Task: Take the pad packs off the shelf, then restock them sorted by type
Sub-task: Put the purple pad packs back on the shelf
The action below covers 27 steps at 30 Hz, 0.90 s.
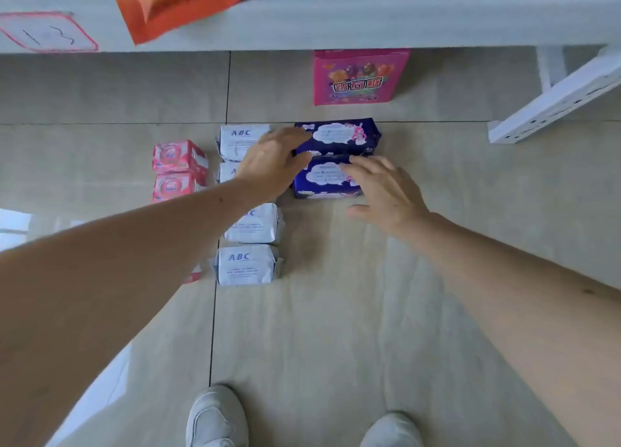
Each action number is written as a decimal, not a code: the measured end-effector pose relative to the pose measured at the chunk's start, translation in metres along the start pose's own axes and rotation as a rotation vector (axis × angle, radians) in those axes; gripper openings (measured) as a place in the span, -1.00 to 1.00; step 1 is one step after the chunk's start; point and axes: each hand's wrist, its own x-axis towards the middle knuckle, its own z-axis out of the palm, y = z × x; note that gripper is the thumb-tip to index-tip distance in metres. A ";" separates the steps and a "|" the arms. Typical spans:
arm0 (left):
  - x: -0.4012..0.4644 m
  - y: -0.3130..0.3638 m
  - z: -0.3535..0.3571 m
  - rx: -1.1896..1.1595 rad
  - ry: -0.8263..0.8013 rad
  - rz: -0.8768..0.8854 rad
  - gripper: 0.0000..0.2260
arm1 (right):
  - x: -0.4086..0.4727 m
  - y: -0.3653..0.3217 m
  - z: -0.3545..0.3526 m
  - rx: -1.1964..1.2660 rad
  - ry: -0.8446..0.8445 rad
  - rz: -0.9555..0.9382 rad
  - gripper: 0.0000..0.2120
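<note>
My left hand point(274, 160) reaches forward over the floor point(336, 329), fingers extended and loosely spread, fingertips on the left end of the far dark blue pack point(342, 136). Nothing is gripped in it. My right hand point(386, 191) is likewise flat and open, fingers straight, fingertips resting on the right top of the near dark blue pack point(322, 177), thumb held out to the side. It has hold of nothing.

The two dark blue packs lie one behind the other, touching, in a short column.

Just beside them to the left runs a column of white ABC packs: the farthest point(240, 140) partly under my left hand, the second point(228, 172) mostly hidden by my wrist, the third point(252, 224), and the nearest point(247, 265).

Further left, two pink packs point(178, 167) sit one behind the other. A sliver of another pink item shows beneath my left forearm; cannot tell what it is.

All packs are on the floor, none on the shelf point(369, 19).

Beyond the blue packs, under the shelf edge, stands a pink box point(359, 76). An orange bag point(174, 6) overhangs the shelf, and a pink-bordered label point(47, 33) is stuck on it at left. A white shelf bracket point(554, 103) lies at right. My grey shoes point(216, 416) are at the bottom.
</note>
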 end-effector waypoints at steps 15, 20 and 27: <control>0.080 -0.022 0.032 0.108 -0.112 0.031 -0.49 | -0.001 0.065 0.046 0.081 0.235 -0.066 -0.39; 0.086 -0.020 0.037 0.119 -0.057 0.019 -0.47 | -0.014 0.076 0.052 0.271 0.073 -0.023 -0.30; 0.072 0.000 0.014 0.068 -0.068 0.020 -0.53 | -0.031 0.071 0.015 0.368 -0.007 0.067 -0.29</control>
